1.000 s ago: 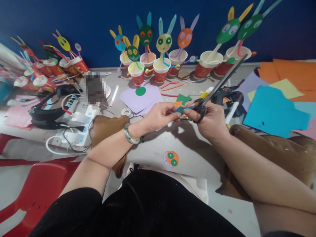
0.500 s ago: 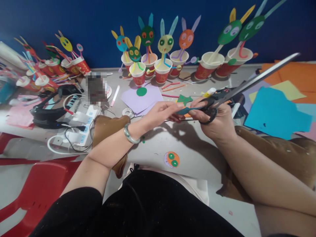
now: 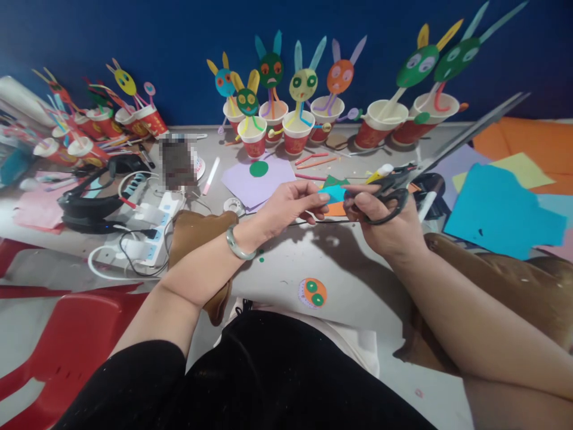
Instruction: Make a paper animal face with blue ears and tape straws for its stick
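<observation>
My left hand point(image 3: 289, 206) pinches a small piece of blue paper point(image 3: 335, 193) between thumb and fingers. Closed around the handles of a pair of scissors point(image 3: 400, 202) is my right hand point(image 3: 391, 227), with the blades pointing away to the upper right. The fingertips of that hand meet the right end of the blue piece. Below the hands, an orange paper oval with two green rings point(image 3: 316, 292) lies on the table over a pale purple piece. Orange and green paper scraps show just behind the blue piece.
Paper cups point(image 3: 298, 128) holding paper-faced figures line the back. Purple sheets point(image 3: 242, 182) with a green disc lie left of centre. At right are large blue paper point(image 3: 501, 209) and orange sheets point(image 3: 528, 143). A power strip point(image 3: 161, 230) with cables and a red chair point(image 3: 80, 340) are left.
The blue piece has turned to show its flat face. The scissors have shifted slightly, with my right hand's fingers now at the paper's end. My left hand keeps its hold.
</observation>
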Demonstrator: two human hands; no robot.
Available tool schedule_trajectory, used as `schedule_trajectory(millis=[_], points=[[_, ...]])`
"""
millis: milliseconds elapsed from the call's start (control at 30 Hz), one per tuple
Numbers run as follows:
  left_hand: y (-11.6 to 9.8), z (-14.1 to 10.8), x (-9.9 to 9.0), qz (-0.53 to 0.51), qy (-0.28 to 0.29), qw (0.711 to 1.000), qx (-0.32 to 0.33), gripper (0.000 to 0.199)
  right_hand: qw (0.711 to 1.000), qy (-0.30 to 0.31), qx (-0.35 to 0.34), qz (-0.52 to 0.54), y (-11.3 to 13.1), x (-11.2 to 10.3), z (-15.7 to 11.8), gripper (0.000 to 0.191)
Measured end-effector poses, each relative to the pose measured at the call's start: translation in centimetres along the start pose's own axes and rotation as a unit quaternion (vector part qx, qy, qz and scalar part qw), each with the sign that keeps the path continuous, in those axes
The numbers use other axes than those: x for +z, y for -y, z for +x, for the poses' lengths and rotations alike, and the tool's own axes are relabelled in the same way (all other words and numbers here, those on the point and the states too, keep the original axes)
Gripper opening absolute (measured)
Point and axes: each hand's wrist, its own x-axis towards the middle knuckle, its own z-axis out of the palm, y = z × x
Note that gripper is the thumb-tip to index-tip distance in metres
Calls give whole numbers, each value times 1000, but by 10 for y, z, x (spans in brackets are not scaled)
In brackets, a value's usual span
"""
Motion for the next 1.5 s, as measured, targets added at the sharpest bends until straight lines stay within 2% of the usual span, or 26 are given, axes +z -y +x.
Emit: schedule_trajectory(millis=[100,267,500,633,767,900,1000,1200,1333,1500], points=[[2,-1,5,32,-39,996,71,56,1000,-2,-16,22,-6,0,0,47],[5,-2,10,69,-66,988,118,56,999,-22,-12,-26,-8,2,-2,42],[13,1,10,48,-48,990,123,61,999,-48,-14,-17,-2,6,-4,38],[13,2,11,25,-39,992,114,65,999,-30,17,-25,5,11,-6,45],[14,2,11,30,-44,994,90,57,998,-11,27,-48,8,13,-7,49],[10,3,6,16,-51,996,65,47,995,17,38,-87,10,9,-5,50],[1,7,-4,10,-72,996,51,38,993,46,47,-99,13,4,-2,53],[-20,18,-29,17,-102,994,41,29,970,163,75,-163,18,-6,6,64],[-24,22,-33,16,-100,994,35,30,948,218,76,-219,6,-12,8,62],[-24,21,-32,3,-91,995,41,26,928,237,73,-277,-17,-19,9,69]])
